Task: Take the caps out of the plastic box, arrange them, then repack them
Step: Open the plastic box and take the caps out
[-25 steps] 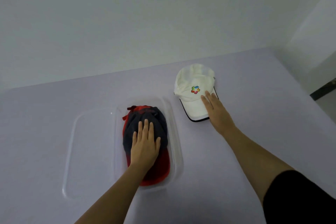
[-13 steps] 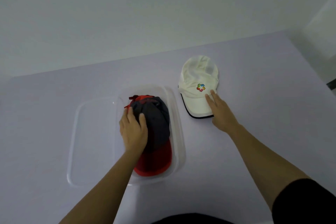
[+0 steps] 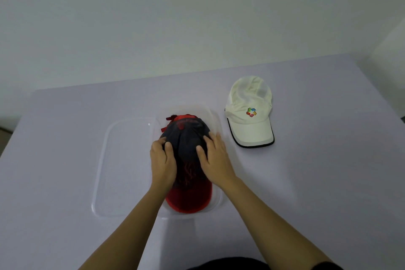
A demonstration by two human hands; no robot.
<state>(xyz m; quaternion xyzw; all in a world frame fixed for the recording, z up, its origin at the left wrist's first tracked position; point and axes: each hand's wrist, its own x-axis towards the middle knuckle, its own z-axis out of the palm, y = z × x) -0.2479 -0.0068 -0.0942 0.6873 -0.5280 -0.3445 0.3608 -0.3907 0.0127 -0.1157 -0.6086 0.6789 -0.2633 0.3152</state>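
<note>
White cap (image 3: 249, 112) released, right hand (image 3: 215, 160) joins left hand (image 3: 163, 164), fingers (image 3: 168, 149) gripping the boxed dark cap (image 3: 186, 136), likely for removal.

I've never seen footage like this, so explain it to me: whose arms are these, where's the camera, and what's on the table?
No machine here: these are a person's two bare arms, filmed by one camera worn on the head, looking forward and down. The left hand and right hand both grip the sides of a dark cap with a red brim, which sits in a clear plastic box. What looks like its lid lies flat on the box's left. A white cap rests apart on the table, to the right.
</note>
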